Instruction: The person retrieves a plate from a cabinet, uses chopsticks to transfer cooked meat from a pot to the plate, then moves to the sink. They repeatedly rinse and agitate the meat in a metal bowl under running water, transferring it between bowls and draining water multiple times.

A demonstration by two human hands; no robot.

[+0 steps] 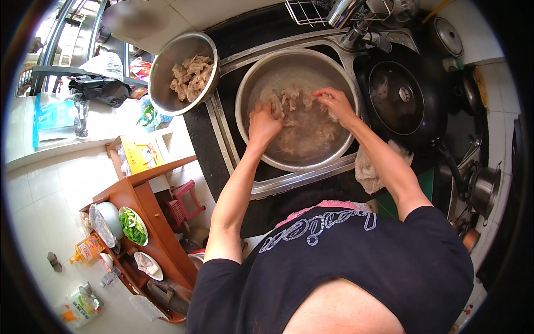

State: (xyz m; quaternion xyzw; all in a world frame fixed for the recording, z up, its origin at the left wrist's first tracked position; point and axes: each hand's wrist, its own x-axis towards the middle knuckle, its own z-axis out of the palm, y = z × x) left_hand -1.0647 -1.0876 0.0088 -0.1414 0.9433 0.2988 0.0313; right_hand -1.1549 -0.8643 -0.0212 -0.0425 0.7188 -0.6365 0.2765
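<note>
A wide steel basin of cloudy water rests over the sink, with pieces of pale meat in it. At the basin's left side, my left hand has its fingers on a piece of meat partly in the water. On the right, my right hand is above the water, thumb and fingers pinching a small pale piece; its far side is hidden by the hand. A smaller steel bowl at the upper left bears more pieces of meat.
Right of the basin stands a black wok with a glass lid. A cloth lies on the near counter edge. The faucet rises behind. A wooden cabinet at left holds a plate of chopped greens.
</note>
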